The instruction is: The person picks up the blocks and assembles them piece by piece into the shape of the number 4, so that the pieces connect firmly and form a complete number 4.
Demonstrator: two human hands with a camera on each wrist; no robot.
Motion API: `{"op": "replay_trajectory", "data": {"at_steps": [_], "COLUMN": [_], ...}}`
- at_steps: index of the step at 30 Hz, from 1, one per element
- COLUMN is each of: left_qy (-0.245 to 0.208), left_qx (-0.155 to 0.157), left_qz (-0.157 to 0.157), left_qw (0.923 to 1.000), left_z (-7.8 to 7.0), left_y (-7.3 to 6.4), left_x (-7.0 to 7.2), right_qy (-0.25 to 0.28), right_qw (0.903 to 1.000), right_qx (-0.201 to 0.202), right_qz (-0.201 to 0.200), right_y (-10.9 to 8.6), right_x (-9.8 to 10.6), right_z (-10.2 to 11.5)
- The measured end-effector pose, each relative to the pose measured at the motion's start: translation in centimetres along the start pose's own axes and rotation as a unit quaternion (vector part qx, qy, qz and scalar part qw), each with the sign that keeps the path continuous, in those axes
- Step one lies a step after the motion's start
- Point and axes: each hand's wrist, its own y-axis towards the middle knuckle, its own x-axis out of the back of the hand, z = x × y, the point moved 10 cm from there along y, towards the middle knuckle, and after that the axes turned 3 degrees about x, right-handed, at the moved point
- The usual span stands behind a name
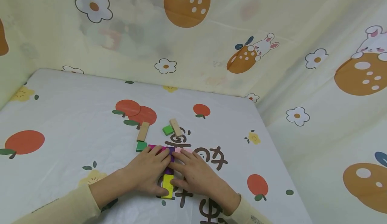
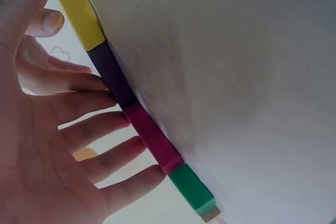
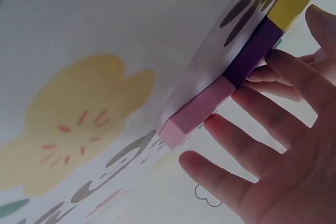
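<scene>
Flat coloured blocks lie on the white cloth in a T-like shape. Along its top run a magenta block and a pink block; purple shows at the join, and a yellow block forms the lower end of the stem. My left hand has its fingers extended, tips touching the magenta and purple blocks, thumb at the yellow block's near end. Mirroring it, my right hand spreads its fingers along the pink and purple blocks, thumb close to the yellow one.
A green block adjoins the magenta one's left end, with a wooden block reaching away from it. Farther back, another green block lies beside a second wooden block. A patterned curtain hangs behind the table.
</scene>
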Motion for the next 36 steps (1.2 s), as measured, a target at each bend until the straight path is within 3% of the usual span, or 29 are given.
{"op": "replay_trajectory", "data": {"at_steps": [12,16,22,28,36], "left_qy": [0.005,0.008,0.007,0.015,0.01], "left_qx": [-0.001,0.0,0.002,0.007,0.01], "left_qz": [-0.005,-0.008,-0.009,-0.002,0.008], "left_qw": [1.0,0.9999,0.9999,0.9999,0.9999], "left_z": [-0.1,-0.1,-0.1,0.0,0.1], "left_y": [-0.1,-0.1,0.0,0.1,0.2], "left_x": [0.3,0.2,0.3,0.0,-0.2], "right_qy": [0.042,0.091,0.122,0.156,0.164], "right_qw": [0.9978,0.995,0.9885,0.979,0.9771], "right_qx": [0.044,0.009,-0.049,-0.113,-0.127], "right_qz": [-0.026,-0.041,-0.075,-0.065,-0.046], "right_y": [0.5,0.8,1.7,2.8,4.9], "right_x": [1.9,2.7,3.3,2.9,2.4], "right_z": [-0.6,-2.5,-5.9,-9.1,-11.1]}}
